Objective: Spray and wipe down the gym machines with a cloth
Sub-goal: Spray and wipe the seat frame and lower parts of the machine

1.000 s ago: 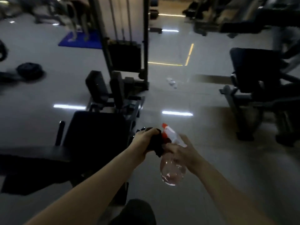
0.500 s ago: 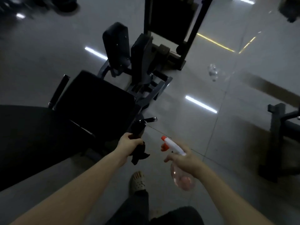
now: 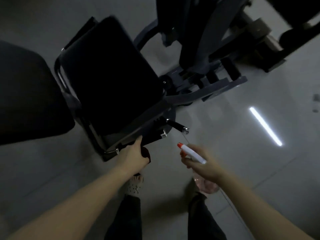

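While my left hand clutches the cloth at the seat edge, my right hand grips the bottle. Nozzle faces the seat.

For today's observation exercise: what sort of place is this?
Probably a gym: a black padded machine seat, a dark metal frame with a chrome-tipped handle, and a shiny tiled floor.
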`<action>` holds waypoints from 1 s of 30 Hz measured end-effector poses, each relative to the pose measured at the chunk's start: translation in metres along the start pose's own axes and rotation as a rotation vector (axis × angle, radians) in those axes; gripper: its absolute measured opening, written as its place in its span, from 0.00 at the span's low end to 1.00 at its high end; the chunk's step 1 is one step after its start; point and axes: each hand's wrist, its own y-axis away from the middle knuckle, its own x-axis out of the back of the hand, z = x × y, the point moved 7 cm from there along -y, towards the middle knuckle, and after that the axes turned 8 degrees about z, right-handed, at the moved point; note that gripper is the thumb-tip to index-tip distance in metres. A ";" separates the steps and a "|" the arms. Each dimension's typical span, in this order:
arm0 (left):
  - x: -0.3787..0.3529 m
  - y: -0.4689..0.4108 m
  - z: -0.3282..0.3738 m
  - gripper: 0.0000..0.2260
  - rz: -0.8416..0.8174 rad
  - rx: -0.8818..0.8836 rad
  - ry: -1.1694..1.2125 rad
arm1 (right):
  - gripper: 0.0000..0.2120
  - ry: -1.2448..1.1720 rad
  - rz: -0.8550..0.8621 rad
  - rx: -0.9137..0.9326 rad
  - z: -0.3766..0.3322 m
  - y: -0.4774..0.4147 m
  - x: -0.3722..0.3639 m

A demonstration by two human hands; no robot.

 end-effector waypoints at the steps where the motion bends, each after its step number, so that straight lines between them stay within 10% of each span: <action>1: 0.001 0.000 0.003 0.39 0.058 -0.026 -0.067 | 0.11 0.024 -0.007 0.028 0.002 -0.008 0.004; 6: -0.017 -0.013 0.018 0.26 0.274 -0.041 -0.245 | 0.06 0.128 -0.108 0.136 0.026 -0.055 0.025; 18: -0.031 -0.011 0.024 0.36 0.336 0.047 -0.357 | 0.09 0.298 -0.228 0.298 0.030 -0.072 0.021; 30: -0.039 0.001 0.003 0.40 0.428 -0.021 -0.034 | 0.04 0.361 0.033 0.336 0.030 -0.035 -0.022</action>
